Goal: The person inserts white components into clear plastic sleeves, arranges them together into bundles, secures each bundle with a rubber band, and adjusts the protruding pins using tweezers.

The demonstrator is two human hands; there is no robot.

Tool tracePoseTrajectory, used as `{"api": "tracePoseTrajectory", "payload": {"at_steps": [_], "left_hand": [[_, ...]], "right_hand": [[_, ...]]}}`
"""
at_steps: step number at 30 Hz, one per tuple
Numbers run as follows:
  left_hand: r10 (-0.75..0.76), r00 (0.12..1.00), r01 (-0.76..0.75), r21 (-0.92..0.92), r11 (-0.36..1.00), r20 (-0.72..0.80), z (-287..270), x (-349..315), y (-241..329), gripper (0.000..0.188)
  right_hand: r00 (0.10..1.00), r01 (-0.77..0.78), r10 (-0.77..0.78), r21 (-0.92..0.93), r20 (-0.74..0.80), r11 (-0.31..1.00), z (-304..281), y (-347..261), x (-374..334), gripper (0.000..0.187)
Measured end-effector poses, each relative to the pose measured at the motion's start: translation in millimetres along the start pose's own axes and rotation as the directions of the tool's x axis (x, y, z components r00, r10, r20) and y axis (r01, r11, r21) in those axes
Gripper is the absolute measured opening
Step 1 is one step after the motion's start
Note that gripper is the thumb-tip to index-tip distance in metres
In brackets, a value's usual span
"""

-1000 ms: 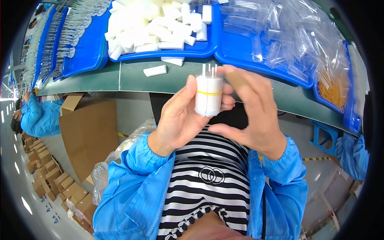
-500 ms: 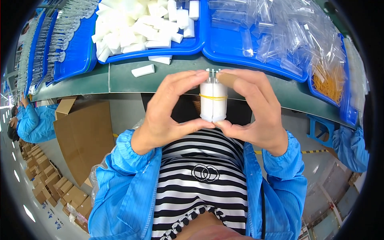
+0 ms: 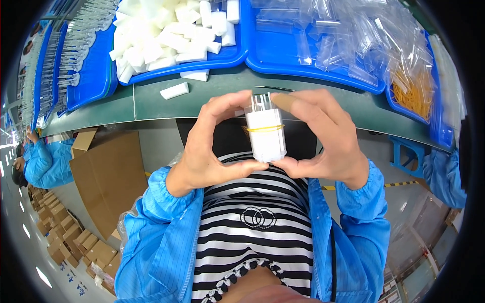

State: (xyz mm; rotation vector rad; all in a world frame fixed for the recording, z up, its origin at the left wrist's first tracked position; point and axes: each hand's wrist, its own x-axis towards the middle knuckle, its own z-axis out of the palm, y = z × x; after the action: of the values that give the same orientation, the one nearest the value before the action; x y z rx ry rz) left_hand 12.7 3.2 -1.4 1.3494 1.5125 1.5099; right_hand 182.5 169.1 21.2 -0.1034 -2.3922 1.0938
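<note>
Between my two hands, above my lap, is a bundle of clear plastic pieces around white foam, slightly tilted. A yellow rubber band circles its middle, and clear prongs stick out at the top. My left hand grips it from the left, thumb at the bottom edge and fingers at the top. My right hand holds the right side likewise, thumb below and fingers above. Beyond them on the green bench, a white foam block lies alone; another sits against the tray edge.
Along the bench stand a blue tray of white foam blocks, a blue tray of clear plastic pieces, and orange-yellow rubber bands. Left is a blue tray near slender clear parts. A cardboard box and a co-worker are left.
The bundle has come slightly lower and tilted from upright, its top leaning left, with more of its prongs showing. Both hands still hold it, and the view has shifted a little.
</note>
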Motion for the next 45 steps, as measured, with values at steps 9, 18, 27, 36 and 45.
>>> {"api": "tracePoseTrajectory", "payload": {"at_steps": [9, 18, 27, 36, 45], "left_hand": [[0.068, 0.997, -0.072, 0.121, 0.990, 0.035, -2, 0, -5, 0.084], [0.051, 0.999, -0.053, -0.202, 0.978, -0.014, 8, -9, -13, 0.088], [0.052, 0.997, -0.067, 0.340, 0.938, 0.053, -3, 3, 4, 0.079], [0.180, 0.983, -0.160, 0.338, 0.927, -0.028, -1, -1, 5, 0.072], [0.185, 0.983, -0.183, 0.072, 0.980, -0.011, 3, -9, -12, 0.083]], "right_hand": [[0.998, 0.025, -0.027, -0.036, -0.061, 0.999, 5, -1, 7, 0.066], [0.997, 0.008, -0.003, 0.057, -0.083, 0.998, 4, 0, -2, 0.066], [0.999, -0.022, 0.026, -0.079, 0.047, 0.997, 5, -2, 3, 0.069], [0.999, -0.037, 0.034, 0.145, 0.028, 0.989, 5, 5, -4, 0.073], [0.999, 0.034, -0.029, 0.136, -0.037, 0.990, 8, 6, -4, 0.075]]}}
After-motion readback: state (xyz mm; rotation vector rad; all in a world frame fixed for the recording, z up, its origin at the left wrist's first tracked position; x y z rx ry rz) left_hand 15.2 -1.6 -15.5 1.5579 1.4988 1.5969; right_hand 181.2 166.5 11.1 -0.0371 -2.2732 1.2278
